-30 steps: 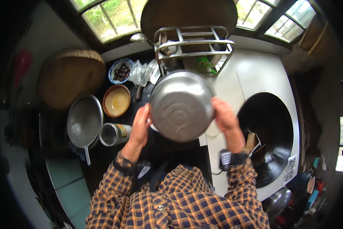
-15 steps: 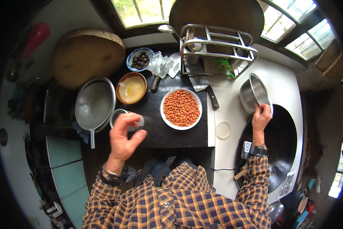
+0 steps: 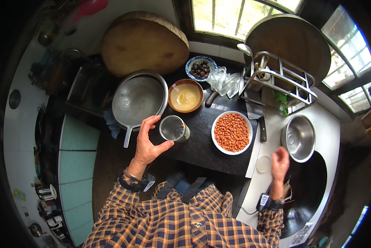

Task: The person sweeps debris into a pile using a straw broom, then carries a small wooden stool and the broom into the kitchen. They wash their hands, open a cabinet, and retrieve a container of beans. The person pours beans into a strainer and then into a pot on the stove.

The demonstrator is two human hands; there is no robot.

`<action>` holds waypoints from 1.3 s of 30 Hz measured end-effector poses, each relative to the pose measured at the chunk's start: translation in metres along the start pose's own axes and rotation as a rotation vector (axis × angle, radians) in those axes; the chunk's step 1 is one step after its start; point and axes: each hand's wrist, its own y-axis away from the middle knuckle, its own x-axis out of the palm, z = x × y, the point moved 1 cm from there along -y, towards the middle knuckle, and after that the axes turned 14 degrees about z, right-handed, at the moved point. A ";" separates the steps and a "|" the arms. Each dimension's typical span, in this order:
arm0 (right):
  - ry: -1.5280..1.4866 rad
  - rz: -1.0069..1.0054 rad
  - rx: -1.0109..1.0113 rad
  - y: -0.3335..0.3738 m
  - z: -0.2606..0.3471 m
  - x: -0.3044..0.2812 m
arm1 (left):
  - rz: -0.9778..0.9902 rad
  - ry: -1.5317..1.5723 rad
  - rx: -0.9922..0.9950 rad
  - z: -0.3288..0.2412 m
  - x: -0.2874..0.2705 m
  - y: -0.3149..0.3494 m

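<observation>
My left hand [image 3: 146, 144] is open, thumb and fingers spread beside a clear cylindrical jar [image 3: 171, 129] with a label on its side. I cannot tell whether the fingertips touch it. Over the white counter, my right hand [image 3: 280, 165] is blurred and its fingers look curled; it holds nothing that I can see. A round translucent lid [image 3: 263, 164] lies just left of that hand. Beyond it, a steel bowl [image 3: 299, 138] sits at the wok's far edge. Between my hands stands a white bowl of reddish-brown peanuts [image 3: 232, 132] on the black counter.
Behind the jar are a metal strainer [image 3: 138, 101] with a handle and a brown bowl of beaten egg [image 3: 186, 96]. Farther back sit a patterned bowl of dark round pieces [image 3: 200, 68], a plastic bag [image 3: 224, 82], a cleaver [image 3: 263, 129] and a metal rack [image 3: 278, 78]. A black wok [image 3: 313, 182] lies right.
My right hand has let go of the steel bowl's rim and moved back from it. The bowl now rests level. My left hand stays open near the jar. The whole view has turned left.
</observation>
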 end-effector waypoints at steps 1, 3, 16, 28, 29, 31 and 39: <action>-0.253 0.103 0.194 0.008 0.000 0.026 | 0.026 0.039 0.003 0.003 -0.001 0.001; -0.562 0.395 0.484 0.016 0.003 0.070 | 0.036 0.113 -0.009 0.008 -0.002 0.000; -1.078 0.390 0.395 0.017 0.023 0.151 | 0.257 0.113 0.138 0.037 0.016 -0.029; -0.963 0.272 0.335 0.031 0.087 0.155 | 0.266 0.485 0.210 -0.008 -0.058 -0.044; -0.939 0.269 0.344 0.032 0.101 0.153 | 0.190 0.505 0.267 -0.014 -0.082 -0.045; -0.872 0.325 0.333 0.025 0.134 0.153 | 0.045 0.573 0.305 -0.021 -0.132 -0.047; -0.919 0.646 0.162 -0.019 0.258 0.237 | -0.079 0.106 0.192 0.001 -0.241 -0.038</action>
